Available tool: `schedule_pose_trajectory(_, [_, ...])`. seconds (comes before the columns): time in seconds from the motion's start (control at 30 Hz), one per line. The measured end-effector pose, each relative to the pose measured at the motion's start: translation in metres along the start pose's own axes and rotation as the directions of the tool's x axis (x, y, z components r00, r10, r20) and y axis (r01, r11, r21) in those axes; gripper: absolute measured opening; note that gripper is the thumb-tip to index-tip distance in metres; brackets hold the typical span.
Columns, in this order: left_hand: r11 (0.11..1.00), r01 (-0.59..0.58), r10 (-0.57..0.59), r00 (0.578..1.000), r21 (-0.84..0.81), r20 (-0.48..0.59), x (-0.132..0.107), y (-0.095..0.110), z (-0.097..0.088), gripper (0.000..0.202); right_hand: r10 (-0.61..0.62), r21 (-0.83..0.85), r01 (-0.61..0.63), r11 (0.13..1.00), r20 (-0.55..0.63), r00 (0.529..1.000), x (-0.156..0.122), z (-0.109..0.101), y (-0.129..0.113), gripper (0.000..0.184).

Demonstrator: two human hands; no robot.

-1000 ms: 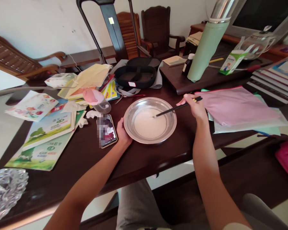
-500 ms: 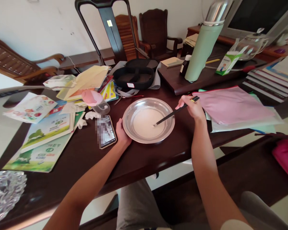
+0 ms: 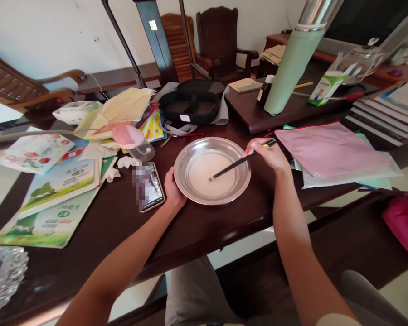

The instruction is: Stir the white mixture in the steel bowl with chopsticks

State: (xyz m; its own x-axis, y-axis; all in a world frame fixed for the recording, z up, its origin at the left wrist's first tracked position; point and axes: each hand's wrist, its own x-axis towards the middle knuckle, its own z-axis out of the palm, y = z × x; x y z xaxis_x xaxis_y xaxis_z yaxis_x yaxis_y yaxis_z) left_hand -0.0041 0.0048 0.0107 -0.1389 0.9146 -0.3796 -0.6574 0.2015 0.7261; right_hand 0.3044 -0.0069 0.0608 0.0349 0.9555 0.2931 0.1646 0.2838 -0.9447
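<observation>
A round steel basin (image 3: 238, 189) stands on the dark table, holding a pale, milky mixture (image 3: 204, 165). My left hand (image 3: 173, 189) grips the basin's left rim, its thumb along the edge. In my right hand (image 3: 267, 154), closed and held over the basin's right side, is a pair of black chopsticks (image 3: 233, 165). They slant down to the left, their tips in the mixture. Just left of my left hand lies a phone (image 3: 153, 188) with its screen lit and partly pixelated.
Left are booklets (image 3: 59, 181), crumpled tissue (image 3: 113, 174), a pink-lidded cup (image 3: 131, 138) and a glass dish (image 3: 5, 276). Behind the basin lies an open black case (image 3: 190, 108). A green thermos (image 3: 292, 68) stands back right; a pink pouch (image 3: 329, 147) lies right of my right hand.
The chopstick tips have shifted left in the mixture, and my right hand has moved slightly left with them. My left hand stays on the basin rim. The camera view has shifted slightly.
</observation>
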Motion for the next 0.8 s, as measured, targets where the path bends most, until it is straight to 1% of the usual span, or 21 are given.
schedule_pose_trajectory(0.03, [1.0,0.002,-0.002,1.0,-0.005,-0.001,0.0,0.0,0.0,0.029,0.003,-0.015,-0.003,1.0,0.021,1.0,0.001,0.002,-0.001,0.055])
schedule_pose_trajectory(0.07, [1.0,0.005,-0.005,1.0,-0.01,-0.003,-0.001,0.0,0.001,0.029,0.003,-0.026,-0.003,1.0,0.012,1.0,0.001,0.003,-0.002,0.054])
schedule_pose_trajectory(0.13, [1.0,0.012,-0.012,1.0,-0.019,-0.004,-0.002,0.001,0.002,0.029,-0.006,-0.03,0.003,1.0,-0.086,0.996,0.001,0.0,0.0,0.053])
schedule_pose_trajectory(0.2, [1.0,0.018,-0.018,1.0,-0.023,-0.001,-0.004,0.002,0.004,0.029,-0.023,-0.011,0.022,1.0,-0.202,0.979,0.0,-0.006,0.003,0.054])
schedule_pose_trajectory(0.23, [1.0,0.021,-0.021,1.0,-0.023,0.002,-0.004,0.002,0.004,0.029,-0.029,0.005,0.03,1.0,-0.223,0.974,-0.001,-0.009,0.004,0.056])
schedule_pose_trajectory(0.27, [0.999,0.024,-0.024,1.0,-0.022,0.006,-0.004,0.002,0.004,0.028,-0.026,0.018,0.031,0.999,-0.212,0.977,-0.001,-0.01,0.005,0.057])
schedule_pose_trajectory(0.3, [0.999,0.023,-0.023,1.0,-0.022,0.009,-0.004,0.002,0.004,0.028,-0.018,0.025,0.023,0.999,-0.171,0.985,-0.001,-0.009,0.005,0.057])
schedule_pose_trajectory(0.37, [1.0,0.015,-0.015,1.0,-0.02,0.008,-0.003,0.002,0.003,0.029,0.007,0.018,-0.006,1.0,-0.041,0.999,-0.001,-0.004,0.002,0.055])
schedule_pose_trajectory(0.4, [1.0,0.011,-0.011,1.0,-0.016,0.006,-0.003,0.002,0.002,0.029,0.012,0.007,-0.012,1.0,0.003,1.0,0.0,-0.001,0.001,0.054])
schedule_pose_trajectory(0.43, [1.0,0.006,-0.006,1.0,-0.011,0.004,-0.002,0.001,0.002,0.029,0.014,-0.006,-0.014,1.0,0.022,1.0,0.0,0.001,0.0,0.053])
schedule_pose_trajectory(0.47, [1.0,0.003,-0.003,1.0,-0.005,0.002,-0.002,0.001,0.001,0.029,0.01,-0.017,-0.01,1.0,0.009,1.0,0.001,0.002,0.0,0.053])
schedule_pose_trajectory(0.5, [1.0,0.003,-0.003,1.0,0.0,0.003,-0.001,0.001,0.001,0.029,0.004,-0.026,-0.005,1.0,-0.032,0.999,0.001,0.001,0.0,0.052])
schedule_pose_trajectory(0.6, [1.0,0.004,-0.004,1.0,0.002,0.007,-0.001,0.0,0.0,0.028,-0.019,-0.022,0.016,1.0,-0.188,0.982,0.0,-0.006,0.004,0.053])
schedule_pose_trajectory(0.63, [1.0,0.004,-0.004,1.0,0.0,0.007,0.0,0.0,0.0,0.028,-0.022,-0.01,0.021,1.0,-0.2,0.98,-0.001,-0.007,0.005,0.054])
schedule_pose_trajectory(0.67, [1.0,0.004,-0.004,1.0,-0.001,0.005,0.0,0.0,0.0,0.028,-0.021,0.002,0.022,1.0,-0.178,0.984,-0.001,-0.007,0.005,0.054])
schedule_pose_trajectory(0.77, [1.0,-0.003,0.003,1.0,-0.009,-0.002,0.0,0.0,0.0,0.027,-0.013,0.009,0.013,1.0,-0.014,1.0,0.0,0.0,0.001,0.052])
schedule_pose_trajectory(0.8, [1.0,-0.009,0.009,1.0,-0.013,-0.003,0.0,0.0,0.0,0.027,-0.012,-0.002,0.012,1.0,0.018,1.0,0.0,0.002,-0.001,0.051])
